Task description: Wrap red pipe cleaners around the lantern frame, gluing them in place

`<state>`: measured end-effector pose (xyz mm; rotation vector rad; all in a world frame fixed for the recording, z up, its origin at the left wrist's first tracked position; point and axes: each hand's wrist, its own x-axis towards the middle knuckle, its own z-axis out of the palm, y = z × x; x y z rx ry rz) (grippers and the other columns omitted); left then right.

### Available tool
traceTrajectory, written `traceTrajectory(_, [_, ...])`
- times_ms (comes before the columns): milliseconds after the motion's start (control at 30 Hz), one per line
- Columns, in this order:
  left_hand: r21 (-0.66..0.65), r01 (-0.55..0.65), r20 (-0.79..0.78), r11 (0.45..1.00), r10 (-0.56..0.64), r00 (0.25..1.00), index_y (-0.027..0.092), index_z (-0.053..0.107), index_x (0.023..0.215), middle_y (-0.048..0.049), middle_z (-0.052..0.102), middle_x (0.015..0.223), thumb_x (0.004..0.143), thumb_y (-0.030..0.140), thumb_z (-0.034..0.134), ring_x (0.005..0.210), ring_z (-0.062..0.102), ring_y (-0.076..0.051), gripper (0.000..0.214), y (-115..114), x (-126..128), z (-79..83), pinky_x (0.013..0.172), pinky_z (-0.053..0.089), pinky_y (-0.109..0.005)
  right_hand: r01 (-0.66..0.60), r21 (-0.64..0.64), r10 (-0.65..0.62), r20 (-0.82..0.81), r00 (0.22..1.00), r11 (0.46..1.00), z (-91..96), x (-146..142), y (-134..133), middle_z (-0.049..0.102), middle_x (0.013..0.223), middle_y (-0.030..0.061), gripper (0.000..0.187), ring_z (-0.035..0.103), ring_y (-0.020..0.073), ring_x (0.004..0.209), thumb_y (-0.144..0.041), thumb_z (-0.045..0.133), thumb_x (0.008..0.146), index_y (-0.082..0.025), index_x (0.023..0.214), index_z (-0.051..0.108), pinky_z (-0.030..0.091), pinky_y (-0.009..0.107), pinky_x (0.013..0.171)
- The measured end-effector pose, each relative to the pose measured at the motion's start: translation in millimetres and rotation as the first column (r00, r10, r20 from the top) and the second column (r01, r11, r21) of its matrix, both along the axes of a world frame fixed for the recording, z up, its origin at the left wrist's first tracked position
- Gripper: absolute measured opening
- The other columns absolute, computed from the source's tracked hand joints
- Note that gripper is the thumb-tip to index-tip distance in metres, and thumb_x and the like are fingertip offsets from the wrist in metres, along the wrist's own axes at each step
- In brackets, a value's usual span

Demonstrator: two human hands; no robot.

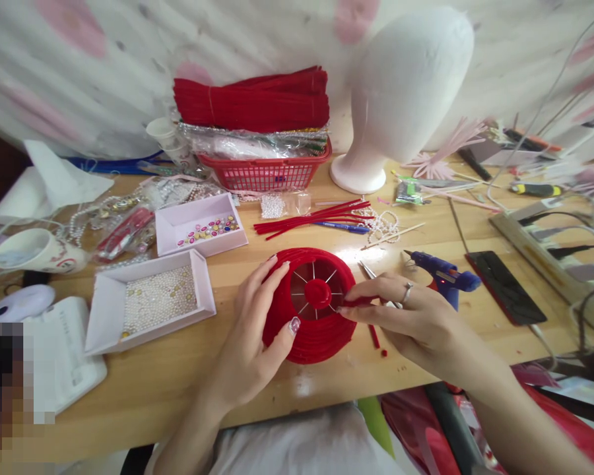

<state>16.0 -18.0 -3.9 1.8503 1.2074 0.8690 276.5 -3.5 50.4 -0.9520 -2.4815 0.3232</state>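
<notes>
A round red frame (pixel 321 346), wound with fuzzy chenille stem, lies on the table before me. Thin metal spokes run from its small red hub (pixel 317 293) to the wound ring. My left hand (pixel 260 323) grips its left side, thumb on the near part and fingers on the far edge. At the right of the opening, my right hand (pixel 400 310) pinches a short piece of red chenille stem (pixel 363 302) against the ring. A silver pointed tool (pixel 367 269) extends beneath that hand; its handle is mostly hidden.
A blue glue gun (pixel 443 272) and a phone (pixel 505 287) are at the right. Loose red stems (pixel 317 218) lie behind the frame. Boxes of pearls (pixel 151 313) and gems (pixel 200 227) stand left. Behind are a red basket (pixel 267 175) and a white foam head (pixel 408 86).
</notes>
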Motion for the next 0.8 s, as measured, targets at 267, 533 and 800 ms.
traceTrajectory(267, [0.014,-0.026,-0.025,1.0,0.026,0.999,0.036,0.027,0.155,-0.0004,0.025,0.164,0.101,0.04,0.047,0.153,0.021,-0.021,0.057,0.1,2.5,-0.9,0.126,0.023,-0.046,-0.038,0.045,0.039,-0.031,0.999,0.998,-1.9,-1.3,3.3,0.075,0.11,0.0069,0.042,0.067,0.0174,0.097,0.008,0.043,0.086,-0.016,0.107,0.07,0.058,0.03,0.081])
traceTrajectory(533, [0.088,-0.109,-0.096,0.99,0.117,0.988,0.035,0.025,0.155,-0.0058,0.021,0.164,0.096,0.042,0.059,0.153,0.022,-0.025,0.068,-4.1,4.3,-8.6,0.122,0.032,-0.048,-0.071,0.042,0.068,0.069,0.995,0.997,-3.7,-4.5,4.4,0.075,0.113,0.0081,0.04,0.067,0.0205,0.099,0.006,0.038,0.089,-0.013,0.111,0.066,0.06,0.034,0.079])
traceTrajectory(800, [0.355,-0.282,-0.156,0.891,0.354,0.922,0.026,0.037,0.149,-0.0139,0.037,0.152,0.097,0.039,0.058,0.144,0.036,-0.027,0.058,-6.8,2.3,-13.1,0.116,0.039,-0.048,0.031,0.037,-0.032,0.032,0.999,0.999,-4.9,-24.6,-0.9,0.073,0.112,0.0104,0.039,0.07,0.0212,0.101,0.008,0.039,0.085,-0.014,0.107,0.063,0.06,0.037,0.089])
